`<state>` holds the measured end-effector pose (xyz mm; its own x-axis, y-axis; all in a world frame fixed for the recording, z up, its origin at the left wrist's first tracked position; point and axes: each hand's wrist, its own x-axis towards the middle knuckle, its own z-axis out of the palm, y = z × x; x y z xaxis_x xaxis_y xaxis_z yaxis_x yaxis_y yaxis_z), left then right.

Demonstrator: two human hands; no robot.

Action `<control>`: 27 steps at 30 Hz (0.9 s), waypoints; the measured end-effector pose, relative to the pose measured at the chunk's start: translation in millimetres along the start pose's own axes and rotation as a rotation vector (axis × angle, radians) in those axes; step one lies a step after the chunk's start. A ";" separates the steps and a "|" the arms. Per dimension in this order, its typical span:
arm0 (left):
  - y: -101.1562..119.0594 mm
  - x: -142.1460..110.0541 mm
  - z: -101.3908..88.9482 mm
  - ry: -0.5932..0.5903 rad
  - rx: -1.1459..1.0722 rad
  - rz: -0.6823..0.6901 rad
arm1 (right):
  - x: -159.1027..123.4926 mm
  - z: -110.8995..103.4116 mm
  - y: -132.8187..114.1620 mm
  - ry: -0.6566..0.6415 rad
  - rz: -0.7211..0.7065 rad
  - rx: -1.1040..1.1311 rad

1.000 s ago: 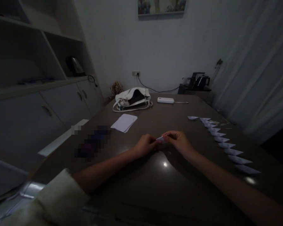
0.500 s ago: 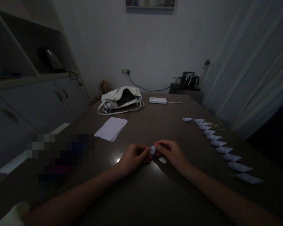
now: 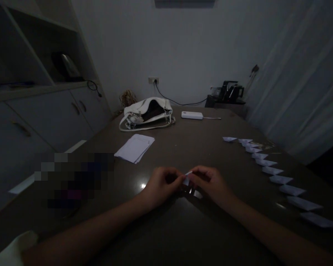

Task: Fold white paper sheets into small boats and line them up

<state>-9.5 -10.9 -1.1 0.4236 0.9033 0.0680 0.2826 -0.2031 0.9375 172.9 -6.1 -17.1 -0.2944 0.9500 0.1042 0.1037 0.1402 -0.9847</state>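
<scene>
A small folded piece of white paper (image 3: 186, 180) is held between my two hands, low over the dark, glossy table (image 3: 166, 229). My left hand (image 3: 162, 186) pinches its left side between thumb and fingers. On the other side, my right hand (image 3: 211, 183) grips the paper with thumb and forefinger. Fingers cover much of the paper, so its full shape is hidden. Folded paper boats (image 3: 281, 179) stand in a slanting row on the right part of the table. A stack of white paper sheets (image 3: 135, 148) lies beyond my left hand.
At the table's far side sit an open white handbag (image 3: 147, 114) and a white power bank (image 3: 192, 115) with a short cable. A blurred-out patch (image 3: 77, 181) covers things at the left. Black kettles (image 3: 231, 91) stand on a dark stand behind; cabinets (image 3: 50, 114) line the left.
The folded paper has been turned in my fingers; its upper edge now slants up toward the right hand. Both hands have come slightly closer together. The whole view has shifted a little.
</scene>
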 end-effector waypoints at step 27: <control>-10.7 -17.9 -216.6 0.339 0.859 -0.398 | 7.0 -3.9 8.4 -0.025 -0.009 0.064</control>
<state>-206.6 56.9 61.6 -0.0663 0.9976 0.0222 0.9319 0.0540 0.3586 175.4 2.8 -24.1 -0.3189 0.9413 0.1108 0.0405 0.1303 -0.9906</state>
